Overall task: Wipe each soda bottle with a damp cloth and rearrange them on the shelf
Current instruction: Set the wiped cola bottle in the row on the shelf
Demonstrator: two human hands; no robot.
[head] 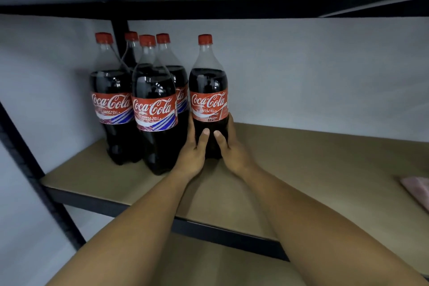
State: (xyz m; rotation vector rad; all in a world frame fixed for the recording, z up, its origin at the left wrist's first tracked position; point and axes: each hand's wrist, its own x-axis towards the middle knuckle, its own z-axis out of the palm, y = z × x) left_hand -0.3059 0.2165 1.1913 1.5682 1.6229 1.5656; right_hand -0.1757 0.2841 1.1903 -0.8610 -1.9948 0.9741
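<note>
The left hand (192,153) and right hand (232,148) are clasping the lower body of one upright Coca-Cola bottle (209,90), which is standing on the shelf (301,165) just beside four other bottles (153,104). That is making five in all. One pink cloth (417,188) is lying far right.

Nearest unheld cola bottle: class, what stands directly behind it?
Another red-capped bottle: cap, shoulder and a label strip show; most of its label and its base are covered.
</note>
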